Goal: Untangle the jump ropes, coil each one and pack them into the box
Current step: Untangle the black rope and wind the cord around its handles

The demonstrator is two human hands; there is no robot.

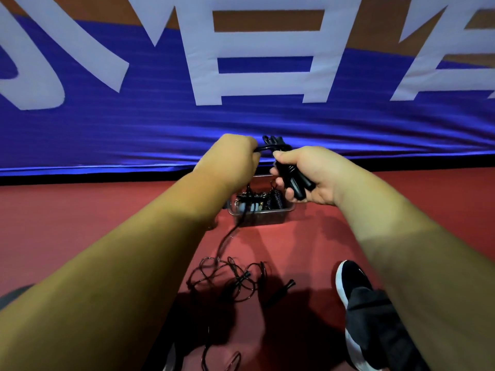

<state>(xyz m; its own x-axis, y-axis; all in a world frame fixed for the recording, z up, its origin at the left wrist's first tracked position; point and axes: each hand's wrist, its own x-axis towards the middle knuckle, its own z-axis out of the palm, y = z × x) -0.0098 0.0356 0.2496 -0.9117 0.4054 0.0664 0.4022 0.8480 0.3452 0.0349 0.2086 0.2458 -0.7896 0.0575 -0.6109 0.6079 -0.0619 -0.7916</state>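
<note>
Two bare forearms fill the near view, the left forearm (107,263) reaching forward. The left hand (230,159) is curled tight round a black jump rope (270,144), whose loops bunch between the two hands. The right hand (308,175) grips the rope's two black handles (294,183) together. Below the hands, on the red floor (80,210), stands the box (267,219), with coiled ropes (276,200) already in it. A strand (227,236) drops past the box to a tangled rope (227,279) lying nearer, a loose handle (289,285) just to its right, then a black shoe (351,279). A blue banner (134,129) hangs behind.
</note>
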